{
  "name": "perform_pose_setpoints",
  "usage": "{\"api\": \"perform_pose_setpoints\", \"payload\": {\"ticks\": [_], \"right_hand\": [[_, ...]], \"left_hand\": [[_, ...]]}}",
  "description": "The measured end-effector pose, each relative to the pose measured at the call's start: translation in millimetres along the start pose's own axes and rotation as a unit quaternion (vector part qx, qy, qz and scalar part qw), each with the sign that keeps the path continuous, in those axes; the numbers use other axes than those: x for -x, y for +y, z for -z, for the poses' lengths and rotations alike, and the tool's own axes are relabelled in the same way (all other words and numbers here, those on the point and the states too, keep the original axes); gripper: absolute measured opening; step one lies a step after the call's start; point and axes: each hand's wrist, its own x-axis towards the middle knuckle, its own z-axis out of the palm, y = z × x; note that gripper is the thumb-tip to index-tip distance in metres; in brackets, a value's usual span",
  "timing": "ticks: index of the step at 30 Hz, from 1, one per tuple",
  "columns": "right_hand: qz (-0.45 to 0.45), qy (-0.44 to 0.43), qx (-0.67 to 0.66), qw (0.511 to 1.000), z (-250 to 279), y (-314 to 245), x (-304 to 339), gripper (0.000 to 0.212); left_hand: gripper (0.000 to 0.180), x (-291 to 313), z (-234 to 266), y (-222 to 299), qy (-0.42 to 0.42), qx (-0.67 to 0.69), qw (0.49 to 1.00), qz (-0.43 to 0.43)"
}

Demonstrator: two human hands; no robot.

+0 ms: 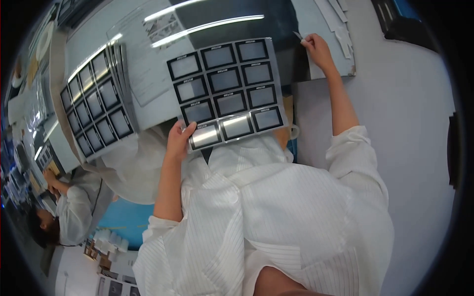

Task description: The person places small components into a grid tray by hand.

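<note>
So you're pinching the near-left corner of a clear sheet with your left hand: thumb pressing on top, the other fingers mostly hiding, so I can't really tell how they're sitting. That corner is at about 7 o'clock on the sheet. Your right hand is at about 2 o'clock from the sheet, well apart from it, thumb and index finger pinching a small pointed tool. It's too tiny to say what kind, but its tip is pointing toward 10 o'clock.

The sheet itself is showing twelve black-framed rectangles, three across and four down, each with greyish filling. Its bottom row is catching bright glare and sticking out past the table edge at 6 o'clock, right over your lap. Can't tell whether the far part is lying flat on the table.

Further out, a dark panel is showing on the table at 12 to 1 o'clock, beyond the sheet. A stack of similar sheets is sitting at 9 o'clock, its edges fanning out a bit. Pale strips are lying by your right hand, at 2 o'clock. Way out past them, same direction, a black and blue thing is sitting. At 8 o'clock another person in white is working, arms out.
</note>
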Motion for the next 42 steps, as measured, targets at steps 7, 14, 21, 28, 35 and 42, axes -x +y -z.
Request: {"api": "perform_pose_setpoints", "payload": {"ticks": [7, 14, 21, 28, 35, 42], "right_hand": [[0.037, -0.005, -0.055, 0.998, -7, -70, 14, 0.016], [0.243, -0.148, -0.209, 0.936, -34, -232, 110, 0.014], [0.380, -0.115, -0.142, 0.907, -99, -268, 145, 0.017], [0.431, -0.113, -0.124, 0.887, -120, -278, 139, 0.015], [0.443, -0.108, -0.095, 0.885, -118, -277, 135, 0.013], [0.465, -0.128, 0.000, 0.876, -114, -290, 137, 0.017]], "left_hand": [[0.050, -10, -11, 23, -0.087, -0.045, 0.994, 0.046], [0.047, 12, -6, 7, -0.082, -0.032, 0.996, 0.028], [0.037, 14, -13, -8, -0.060, 0.041, 0.997, -0.008], [0.031, 3, -10, -12, -0.114, 0.053, 0.991, -0.047], [0.030, 0, -13, -16, -0.140, 0.066, 0.987, -0.033], [0.027, -6, -20, -24, -0.134, 0.104, 0.984, -0.047]]}}
